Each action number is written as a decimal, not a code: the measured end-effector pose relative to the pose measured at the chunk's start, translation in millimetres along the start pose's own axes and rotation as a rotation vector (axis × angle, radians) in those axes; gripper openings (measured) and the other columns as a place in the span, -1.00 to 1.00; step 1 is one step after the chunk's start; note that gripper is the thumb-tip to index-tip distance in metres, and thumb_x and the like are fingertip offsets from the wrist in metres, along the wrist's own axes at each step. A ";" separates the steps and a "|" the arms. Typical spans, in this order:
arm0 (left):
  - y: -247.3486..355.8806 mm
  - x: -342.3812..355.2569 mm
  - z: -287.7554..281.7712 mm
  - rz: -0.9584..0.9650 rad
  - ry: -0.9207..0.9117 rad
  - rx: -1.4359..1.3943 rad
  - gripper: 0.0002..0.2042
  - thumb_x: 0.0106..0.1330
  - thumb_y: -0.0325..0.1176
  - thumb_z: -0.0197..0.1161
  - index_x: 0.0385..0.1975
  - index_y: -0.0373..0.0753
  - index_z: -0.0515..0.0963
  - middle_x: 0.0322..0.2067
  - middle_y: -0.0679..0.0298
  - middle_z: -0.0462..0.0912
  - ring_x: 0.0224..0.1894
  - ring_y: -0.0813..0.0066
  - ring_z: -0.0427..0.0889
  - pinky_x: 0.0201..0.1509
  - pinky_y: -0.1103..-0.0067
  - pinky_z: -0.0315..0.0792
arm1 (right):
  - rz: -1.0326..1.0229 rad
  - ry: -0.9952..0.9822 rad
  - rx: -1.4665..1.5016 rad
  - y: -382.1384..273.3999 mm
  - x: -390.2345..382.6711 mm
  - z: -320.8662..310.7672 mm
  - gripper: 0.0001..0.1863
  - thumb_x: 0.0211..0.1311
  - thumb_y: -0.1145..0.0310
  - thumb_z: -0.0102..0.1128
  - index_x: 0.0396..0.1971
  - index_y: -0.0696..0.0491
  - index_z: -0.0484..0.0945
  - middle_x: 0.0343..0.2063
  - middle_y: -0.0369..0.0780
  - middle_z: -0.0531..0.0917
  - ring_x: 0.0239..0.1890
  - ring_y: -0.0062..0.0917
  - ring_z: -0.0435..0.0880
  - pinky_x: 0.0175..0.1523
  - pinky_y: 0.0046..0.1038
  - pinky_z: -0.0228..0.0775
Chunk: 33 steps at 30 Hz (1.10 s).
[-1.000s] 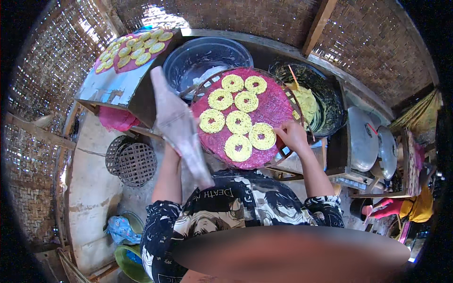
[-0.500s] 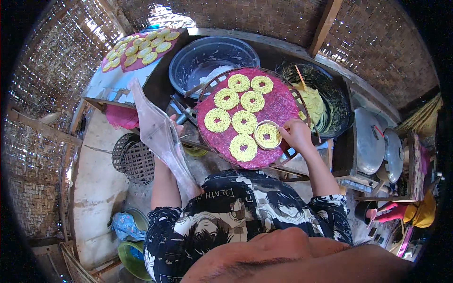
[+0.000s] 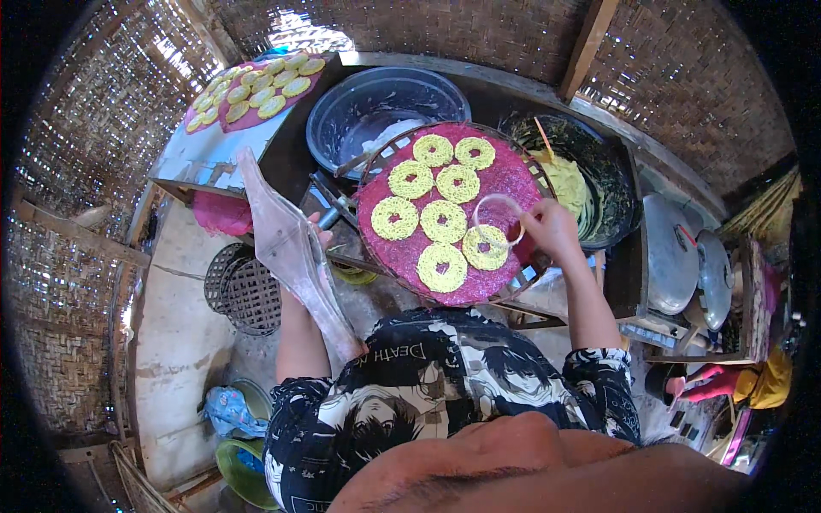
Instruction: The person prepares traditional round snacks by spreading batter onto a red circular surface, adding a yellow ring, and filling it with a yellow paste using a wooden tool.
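My right hand (image 3: 554,231) pinches the edge of a thin pale ring mold (image 3: 481,203), which is tilted and raised over the tray. Just beneath it lies a yellow noodle-like ring (image 3: 485,248) with a hole in its middle. Several more such yellow dough rings (image 3: 444,221) rest on the magenta mesh (image 3: 500,184) that covers a round woven tray. My left hand (image 3: 325,231) is mostly hidden behind a long pale wooden board (image 3: 286,235), wide at its middle; its fingers show past the board's right edge, seemingly gripping it. A metal tool (image 3: 340,203) is beside those fingers.
Behind the tray stands a large dark basin (image 3: 325,124) with white residue. To the right, a black pan (image 3: 611,188) holds yellow dough (image 3: 564,184) and a stick. Many yellow discs (image 3: 271,106) lie at far left. Metal lids (image 3: 670,256) stand at right, a black basket (image 3: 248,291) at left.
My right hand has lifted the ring mold up and away from the yellow dough ring nearest it, leaving that ring on the mesh. My left hand and the board have hardly moved.
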<state>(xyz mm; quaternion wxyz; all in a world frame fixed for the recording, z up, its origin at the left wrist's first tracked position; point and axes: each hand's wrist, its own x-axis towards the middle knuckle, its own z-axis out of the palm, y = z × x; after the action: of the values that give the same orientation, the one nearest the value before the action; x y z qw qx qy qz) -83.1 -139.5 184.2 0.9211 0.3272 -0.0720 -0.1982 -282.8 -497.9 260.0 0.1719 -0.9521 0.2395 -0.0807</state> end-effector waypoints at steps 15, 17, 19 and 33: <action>3.5 0.5 7.1 0.076 -0.046 0.098 -0.53 0.08 -0.32 0.18 -0.14 -0.56 0.24 -0.62 0.39 0.30 -0.66 0.60 0.24 -0.45 0.62 0.26 | 0.127 0.079 -0.105 25.7 41.5 30.1 -0.69 -0.14 0.09 0.13 -0.57 0.07 0.57 -0.59 -0.07 0.56 -0.47 -0.23 0.56 -0.34 -0.28 0.37; 1.2 6.3 -1.1 0.125 -0.088 0.188 -0.59 0.08 -0.32 0.18 -0.19 -0.50 0.29 -0.63 0.40 0.29 -0.67 0.60 0.22 -0.42 0.62 0.26 | 0.135 0.036 -0.113 19.2 38.1 22.0 -0.69 -0.11 0.09 0.10 -0.57 0.06 0.56 -0.56 -0.08 0.56 -0.44 -0.22 0.55 -0.32 -0.26 0.37; 0.4 7.5 -8.3 0.146 -0.097 0.214 -0.64 0.08 -0.33 0.18 -0.23 -0.46 0.32 -0.62 0.40 0.30 -0.66 0.61 0.24 -0.38 0.61 0.28 | 0.150 -0.008 -0.123 17.1 32.6 13.3 -0.69 -0.07 0.09 0.08 -0.58 0.05 0.56 -0.52 -0.08 0.56 -0.41 -0.22 0.54 -0.29 -0.23 0.36; 5.1 4.4 -7.3 0.075 -0.042 0.215 -0.73 0.07 -0.38 0.19 -0.25 -0.31 0.38 -0.52 0.37 0.43 -0.53 0.62 0.42 -0.15 0.52 0.39 | -0.084 -0.045 -0.164 55.1 -54.5 -17.0 -0.80 -0.19 0.44 0.14 -0.43 0.02 0.55 -0.31 -0.20 0.50 -0.21 -0.31 0.48 -0.14 -0.37 0.35</action>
<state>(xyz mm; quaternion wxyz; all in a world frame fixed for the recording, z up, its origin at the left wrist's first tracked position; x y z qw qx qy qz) -75.6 -133.5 181.8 0.8858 0.4170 -0.1242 -0.1616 -358.0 -522.0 251.7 0.0952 -0.9738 0.2011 -0.0468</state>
